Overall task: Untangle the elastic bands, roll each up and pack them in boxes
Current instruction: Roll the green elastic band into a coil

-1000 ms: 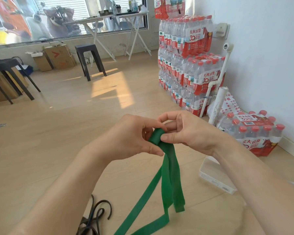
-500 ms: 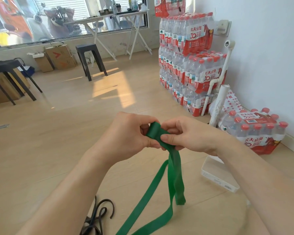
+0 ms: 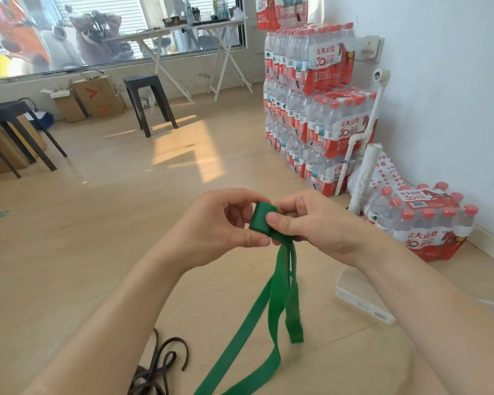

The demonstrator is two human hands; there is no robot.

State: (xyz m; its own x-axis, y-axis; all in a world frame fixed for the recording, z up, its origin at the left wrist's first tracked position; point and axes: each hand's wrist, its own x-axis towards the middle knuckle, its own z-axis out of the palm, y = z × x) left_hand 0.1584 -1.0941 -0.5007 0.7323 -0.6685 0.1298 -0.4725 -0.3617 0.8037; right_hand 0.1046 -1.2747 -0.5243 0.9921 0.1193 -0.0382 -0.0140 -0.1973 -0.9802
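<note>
Fingers (image 3: 278,221) of both hands pinched a small, tight roll at the top end of the green elastic band (image 3: 280,303). The right hand (image 3: 317,226) pressed its thumb on the roll's face, and the left hand (image 3: 220,229) curled round it from the other side. Rolling seemed barely begun: most of the band hung loose below the hands, trailing toward the floor (image 3: 97,223) and out of the bottom edge. A dark tangle of bands (image 3: 160,363), cut off below, lay near the left forearm, apparently not yet sorted. A clear box (image 3: 360,297) sat on the floor near the right forearm; whether it held anything was hard to make out.
</note>
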